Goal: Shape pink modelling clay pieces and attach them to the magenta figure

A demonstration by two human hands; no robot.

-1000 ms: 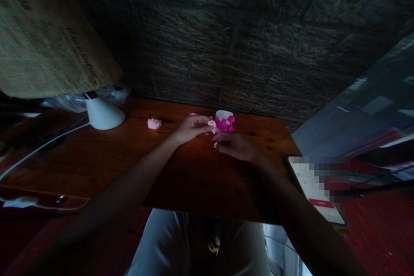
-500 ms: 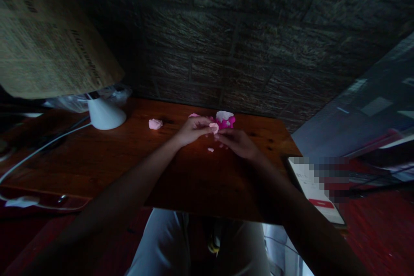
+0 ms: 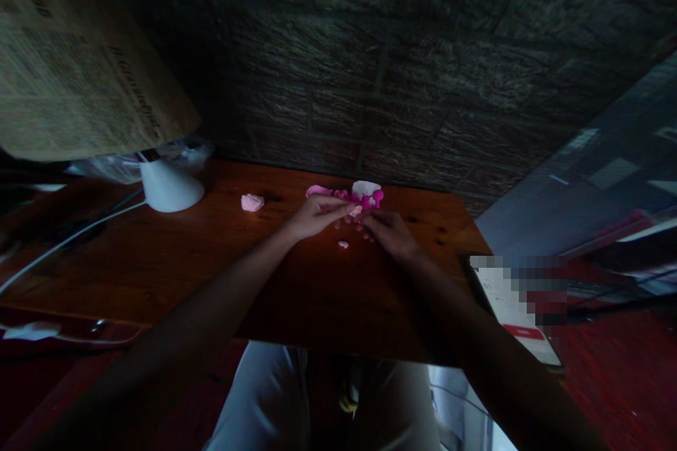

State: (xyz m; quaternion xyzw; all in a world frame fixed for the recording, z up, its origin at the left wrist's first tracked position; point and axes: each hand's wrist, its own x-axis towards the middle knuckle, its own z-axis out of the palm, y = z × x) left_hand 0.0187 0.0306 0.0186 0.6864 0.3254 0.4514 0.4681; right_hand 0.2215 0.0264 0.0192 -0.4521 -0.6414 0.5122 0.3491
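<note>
Between my two hands is a small piece of light pink modelling clay (image 3: pixel 356 211), pinched by the thumb and fingers of my left hand (image 3: pixel 316 215). The fingers of my right hand (image 3: pixel 392 232) close on its right edge; their tips are dim and partly hidden. Just behind the hands lie bright magenta pieces (image 3: pixel 366 201), whose exact form I cannot make out. Below the hands, a tiny pink scrap (image 3: pixel 343 244) rests on the wooden table (image 3: pixel 317 296). A larger pale pink lump of clay (image 3: pixel 252 202) sits off to the left.
A lamp with a white base (image 3: pixel 170 187) and a newsprint-patterned shade (image 3: pixel 89 70) stands at the left, its white cable (image 3: pixel 68 243) running over the table. Behind rises a dark brick wall (image 3: pixel 338 84). A flat panel with a light face (image 3: pixel 515 303) is at the right edge.
The clay piece has turned and moved slightly right, showing less of its face. My left fingertips reach a little further over it. The other things keep their places.
</note>
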